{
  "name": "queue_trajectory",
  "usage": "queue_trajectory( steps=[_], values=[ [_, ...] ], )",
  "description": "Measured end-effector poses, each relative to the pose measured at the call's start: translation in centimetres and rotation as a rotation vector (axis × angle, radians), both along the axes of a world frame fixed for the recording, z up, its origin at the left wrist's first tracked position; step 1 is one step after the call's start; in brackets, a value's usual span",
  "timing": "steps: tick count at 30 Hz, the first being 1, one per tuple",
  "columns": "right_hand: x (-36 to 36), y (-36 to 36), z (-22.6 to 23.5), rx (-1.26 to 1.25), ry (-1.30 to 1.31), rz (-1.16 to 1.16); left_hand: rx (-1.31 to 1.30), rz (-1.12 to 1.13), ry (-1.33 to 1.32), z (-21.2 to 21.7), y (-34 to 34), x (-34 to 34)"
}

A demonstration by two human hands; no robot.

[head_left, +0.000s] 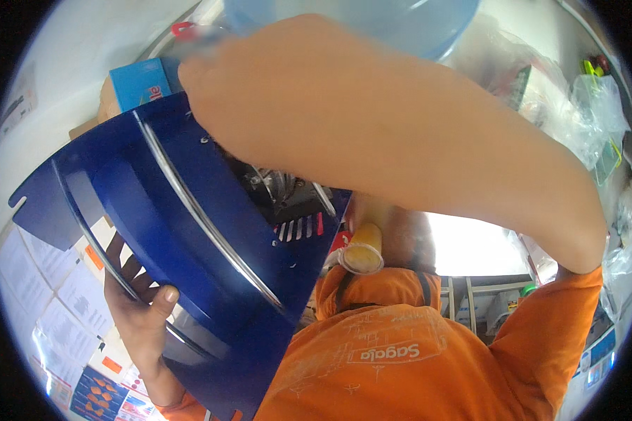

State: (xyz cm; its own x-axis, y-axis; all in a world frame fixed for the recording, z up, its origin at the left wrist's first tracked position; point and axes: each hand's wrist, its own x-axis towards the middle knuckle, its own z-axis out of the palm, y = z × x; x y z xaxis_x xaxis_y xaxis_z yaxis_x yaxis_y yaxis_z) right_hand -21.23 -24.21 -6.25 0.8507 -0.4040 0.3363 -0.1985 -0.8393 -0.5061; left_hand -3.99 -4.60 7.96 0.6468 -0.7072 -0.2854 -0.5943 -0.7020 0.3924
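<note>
- Housing first: a big blue sheet-metal housing [189, 231] fills the left half of the view, tilted and held up in the air, with bright metal bands curving across it and a dark mechanism [281, 186] showing in its open middle.
- Your right forearm sweeps across the top from the orange sleeve [569, 295], and the right hand [203, 84] sits on the housing's upper edge. It's blurred, so I can't tell whether it's clenched on the rim or just resting there.
- Orange shirt [372, 365] takes up the bottom centre, close under the housing.
- Overhead, a pale blue water jug [358, 21]. Clear plastic bags [576, 112] hang off to the right.
- Your left hand [144, 316] has the lower rim firmly gripped, thumb on the front face and fingers wrapped behind the edge.
- Smaller bits: a blue box [140, 81] behind the top edge and a yellowish roll [361, 249] just below the mechanism.
- My read is that you're in the lift-and-turn step, carrying the housing on both hands. The next move calls for a sure right-hand grip before any tilt, fingers kept off the sharp sheet edge, and clearance from that jug.
</note>
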Motion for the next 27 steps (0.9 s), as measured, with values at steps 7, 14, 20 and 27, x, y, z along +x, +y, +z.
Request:
queue_trajectory(
  steps=[7, 14, 20, 27],
  values=[
    [-0.3, 0.5, -0.9, 0.010, -0.020, -0.081, 0.178, -0.043, 0.015, 0.8, -0.9, -0.1],
    [-0.4, 0.8, -0.6, -0.012, -0.035, -0.062, 0.162, -0.028, 0.038, 0.6, -0.5, 0.0],
    [-0.4, 0.7, -0.8, -0.002, -0.024, -0.072, 0.140, -0.008, 0.060, 0.5, -1.1, -0.1],
    [-0.2, 1.2, -1.0, 0.053, -0.037, -0.085, -0.015, -0.021, 0.081, 0.0, -0.8, 0.0]
  ],
)
